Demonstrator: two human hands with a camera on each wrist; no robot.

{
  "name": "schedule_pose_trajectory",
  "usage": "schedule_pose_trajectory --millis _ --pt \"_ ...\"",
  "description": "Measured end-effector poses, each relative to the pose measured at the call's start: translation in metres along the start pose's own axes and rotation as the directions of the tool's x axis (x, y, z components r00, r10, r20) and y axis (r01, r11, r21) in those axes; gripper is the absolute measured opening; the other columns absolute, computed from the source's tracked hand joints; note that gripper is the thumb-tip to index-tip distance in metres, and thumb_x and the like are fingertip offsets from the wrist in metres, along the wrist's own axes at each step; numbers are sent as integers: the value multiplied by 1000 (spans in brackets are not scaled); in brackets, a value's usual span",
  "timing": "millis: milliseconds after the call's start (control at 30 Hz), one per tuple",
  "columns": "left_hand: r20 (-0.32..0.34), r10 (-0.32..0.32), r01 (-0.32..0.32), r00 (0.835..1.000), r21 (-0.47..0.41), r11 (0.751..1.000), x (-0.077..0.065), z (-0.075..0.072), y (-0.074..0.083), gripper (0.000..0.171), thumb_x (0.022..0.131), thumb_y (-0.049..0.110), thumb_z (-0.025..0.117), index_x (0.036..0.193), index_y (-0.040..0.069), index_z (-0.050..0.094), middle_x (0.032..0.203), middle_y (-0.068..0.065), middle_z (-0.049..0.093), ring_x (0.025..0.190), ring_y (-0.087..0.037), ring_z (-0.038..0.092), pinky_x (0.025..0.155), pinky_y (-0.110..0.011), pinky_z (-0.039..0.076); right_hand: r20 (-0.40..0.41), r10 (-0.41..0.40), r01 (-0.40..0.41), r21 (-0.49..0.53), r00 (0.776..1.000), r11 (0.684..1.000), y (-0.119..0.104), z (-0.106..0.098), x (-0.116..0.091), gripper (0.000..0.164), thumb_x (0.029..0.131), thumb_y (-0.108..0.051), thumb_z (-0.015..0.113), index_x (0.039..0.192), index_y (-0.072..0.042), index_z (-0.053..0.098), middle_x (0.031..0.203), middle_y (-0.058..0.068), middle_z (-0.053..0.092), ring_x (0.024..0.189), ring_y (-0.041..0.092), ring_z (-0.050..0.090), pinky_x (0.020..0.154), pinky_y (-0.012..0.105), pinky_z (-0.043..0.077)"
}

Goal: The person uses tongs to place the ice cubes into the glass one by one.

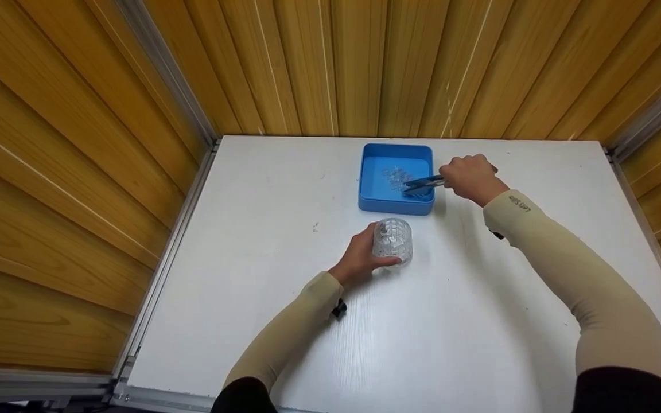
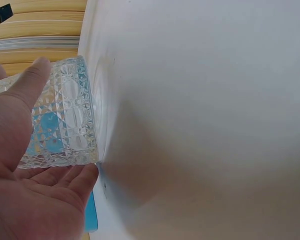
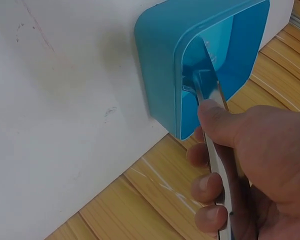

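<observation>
My left hand (image 1: 360,256) holds a clear cut-glass tumbler (image 1: 392,241) upright on the table, thumb on the near side and fingers round the far side. In the left wrist view, the glass's diamond-patterned wall (image 2: 72,117) lies between thumb and fingers. My right hand (image 1: 471,176) grips shiny metal tongs (image 3: 221,165), its thumb pressed along the top. Their tips reach over the wall into a square blue box (image 1: 395,205), down at a scatter of small clear pieces (image 1: 395,176) on its floor. The tips are partly hidden by the box's wall in the right wrist view.
The white table (image 1: 261,258) carries the box near its back edge, with the tumbler just in front of it. Wood-patterned panels (image 1: 359,69) rise behind and at both sides. A metal rail (image 1: 164,269) runs along the table's left edge.
</observation>
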State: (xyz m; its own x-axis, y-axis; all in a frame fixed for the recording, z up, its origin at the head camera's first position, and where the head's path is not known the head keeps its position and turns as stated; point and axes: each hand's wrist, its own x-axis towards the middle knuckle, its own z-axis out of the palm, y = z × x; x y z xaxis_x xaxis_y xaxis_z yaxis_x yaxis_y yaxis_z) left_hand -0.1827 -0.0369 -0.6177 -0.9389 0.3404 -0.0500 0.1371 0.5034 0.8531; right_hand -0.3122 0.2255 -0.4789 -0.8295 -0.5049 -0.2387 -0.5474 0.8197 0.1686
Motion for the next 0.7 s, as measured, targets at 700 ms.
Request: schedule_pose_trajectory --millis 700 --pt "2 34 -34 999 38 999 0 0 0 96 80 41 89 155 9 38 146 -6 56 129 -17 55 111 -32 43 -32 -9 10 28 999 1000 0 6 -2 24 94 -16 77 111 0 73 90 19 71 68 32 64 70 52 61"
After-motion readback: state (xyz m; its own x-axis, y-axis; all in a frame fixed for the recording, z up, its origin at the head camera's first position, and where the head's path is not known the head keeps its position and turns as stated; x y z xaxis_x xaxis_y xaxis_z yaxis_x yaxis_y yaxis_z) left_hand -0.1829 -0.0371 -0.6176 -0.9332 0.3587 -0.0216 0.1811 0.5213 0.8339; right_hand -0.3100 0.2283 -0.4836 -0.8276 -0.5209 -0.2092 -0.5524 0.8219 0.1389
